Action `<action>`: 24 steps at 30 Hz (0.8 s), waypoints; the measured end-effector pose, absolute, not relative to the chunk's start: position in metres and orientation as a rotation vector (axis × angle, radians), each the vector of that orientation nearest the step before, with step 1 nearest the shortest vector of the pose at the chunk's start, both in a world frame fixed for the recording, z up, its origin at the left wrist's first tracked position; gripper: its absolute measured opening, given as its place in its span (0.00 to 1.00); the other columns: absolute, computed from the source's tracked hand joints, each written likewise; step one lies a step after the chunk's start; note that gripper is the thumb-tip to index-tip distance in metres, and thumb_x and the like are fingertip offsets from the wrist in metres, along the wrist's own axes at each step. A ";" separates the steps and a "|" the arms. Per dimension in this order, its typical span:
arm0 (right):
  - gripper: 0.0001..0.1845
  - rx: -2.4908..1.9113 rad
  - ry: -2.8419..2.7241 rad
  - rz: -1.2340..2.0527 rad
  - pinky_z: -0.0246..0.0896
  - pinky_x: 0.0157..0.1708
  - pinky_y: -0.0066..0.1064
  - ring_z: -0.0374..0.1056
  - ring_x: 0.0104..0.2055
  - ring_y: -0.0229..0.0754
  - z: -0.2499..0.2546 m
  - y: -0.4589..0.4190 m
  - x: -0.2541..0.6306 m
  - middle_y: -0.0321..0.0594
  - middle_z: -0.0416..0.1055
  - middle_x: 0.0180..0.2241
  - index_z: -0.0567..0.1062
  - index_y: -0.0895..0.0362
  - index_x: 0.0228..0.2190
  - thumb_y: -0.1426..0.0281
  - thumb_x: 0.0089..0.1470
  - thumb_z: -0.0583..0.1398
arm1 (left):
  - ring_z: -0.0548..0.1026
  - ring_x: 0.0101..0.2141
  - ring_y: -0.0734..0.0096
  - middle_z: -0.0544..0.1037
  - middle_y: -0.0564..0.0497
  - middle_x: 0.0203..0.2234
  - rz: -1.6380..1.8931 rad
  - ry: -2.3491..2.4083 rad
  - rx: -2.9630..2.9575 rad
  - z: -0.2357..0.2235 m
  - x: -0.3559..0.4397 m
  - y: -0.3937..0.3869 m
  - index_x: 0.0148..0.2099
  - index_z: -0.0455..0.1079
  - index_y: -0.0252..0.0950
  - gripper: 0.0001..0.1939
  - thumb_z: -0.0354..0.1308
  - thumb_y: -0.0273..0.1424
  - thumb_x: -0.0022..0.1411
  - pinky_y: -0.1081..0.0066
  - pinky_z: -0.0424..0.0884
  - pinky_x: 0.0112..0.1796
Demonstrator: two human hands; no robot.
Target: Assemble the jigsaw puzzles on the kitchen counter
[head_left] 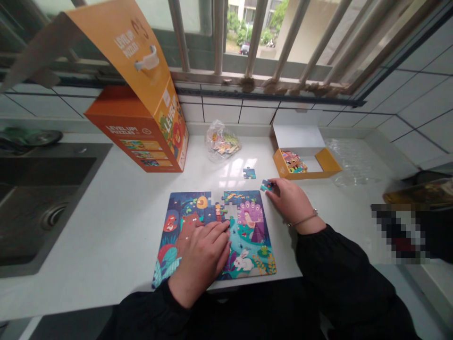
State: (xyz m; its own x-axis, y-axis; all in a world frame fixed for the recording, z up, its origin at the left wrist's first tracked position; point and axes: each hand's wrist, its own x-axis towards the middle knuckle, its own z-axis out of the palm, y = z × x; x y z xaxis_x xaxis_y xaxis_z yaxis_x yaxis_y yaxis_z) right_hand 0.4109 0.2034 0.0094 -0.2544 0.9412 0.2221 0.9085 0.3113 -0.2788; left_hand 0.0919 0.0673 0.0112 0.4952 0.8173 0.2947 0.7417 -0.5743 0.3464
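Note:
A jigsaw puzzle [247, 245] with animals lies on the white counter, mostly assembled, with gaps near its top middle. My left hand [205, 255] rests on its middle, fingers stretched out over the pieces and covering part of the picture. Just beyond the puzzle's top right corner, my right hand [290, 200] pinches a puzzle piece [266, 185] between thumb and fingers. Another loose blue puzzle piece [249, 173] lies on the counter above the puzzle, apart from it.
A tall orange puzzle box [141, 137] stands open at the back left, beside a sink [67, 189]. Against the tiled wall lies a clear bag [221, 141] of pieces. An open yellow box [306, 172] holds more pieces, with crumpled clear plastic [350, 163] to its right.

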 end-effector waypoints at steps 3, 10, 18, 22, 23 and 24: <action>0.15 -1.645 -2.238 0.137 0.74 0.53 0.50 0.78 0.49 0.58 0.013 0.204 0.412 0.54 0.82 0.45 0.79 0.59 0.50 0.68 0.63 0.66 | 0.78 0.58 0.50 0.81 0.44 0.61 0.640 1.346 2.558 0.010 0.092 0.067 0.54 0.78 0.38 0.11 0.57 0.30 0.76 0.50 0.72 0.53; 0.11 -1.337 -2.240 0.338 0.76 0.53 0.46 0.78 0.50 0.52 0.031 0.174 0.382 0.48 0.81 0.48 0.80 0.56 0.48 0.70 0.64 0.68 | 0.80 0.55 0.51 0.82 0.42 0.59 0.711 1.344 2.562 0.010 0.091 0.068 0.55 0.78 0.38 0.11 0.57 0.29 0.76 0.52 0.73 0.51; 0.03 -1.055 -2.505 0.335 0.78 0.50 0.44 0.77 0.48 0.51 0.020 0.150 0.321 0.48 0.80 0.49 0.84 0.54 0.42 0.70 0.67 0.68 | 0.79 0.56 0.51 0.82 0.43 0.58 0.670 1.371 2.548 0.013 0.093 0.067 0.54 0.78 0.38 0.10 0.57 0.29 0.75 0.52 0.73 0.51; 0.05 -1.069 -2.536 0.261 0.77 0.49 0.45 0.75 0.47 0.51 0.021 0.149 0.316 0.49 0.80 0.48 0.85 0.55 0.43 0.71 0.68 0.66 | 0.77 0.59 0.49 0.79 0.41 0.62 0.612 1.400 2.546 0.013 0.095 0.065 0.55 0.77 0.38 0.11 0.57 0.30 0.75 0.51 0.72 0.55; 0.06 -1.069 -2.543 0.260 0.77 0.49 0.45 0.75 0.47 0.51 0.022 0.149 0.316 0.49 0.80 0.48 0.85 0.55 0.44 0.72 0.69 0.65 | 0.76 0.61 0.48 0.78 0.41 0.64 0.600 1.417 2.546 0.013 0.095 0.065 0.55 0.77 0.38 0.10 0.58 0.30 0.75 0.50 0.71 0.56; 0.07 -1.062 -2.554 0.269 0.77 0.49 0.45 0.75 0.48 0.51 0.022 0.149 0.317 0.49 0.80 0.48 0.84 0.55 0.45 0.73 0.69 0.65 | 0.75 0.63 0.47 0.76 0.40 0.66 0.590 1.437 2.545 0.013 0.095 0.064 0.55 0.76 0.38 0.10 0.58 0.31 0.75 0.49 0.70 0.58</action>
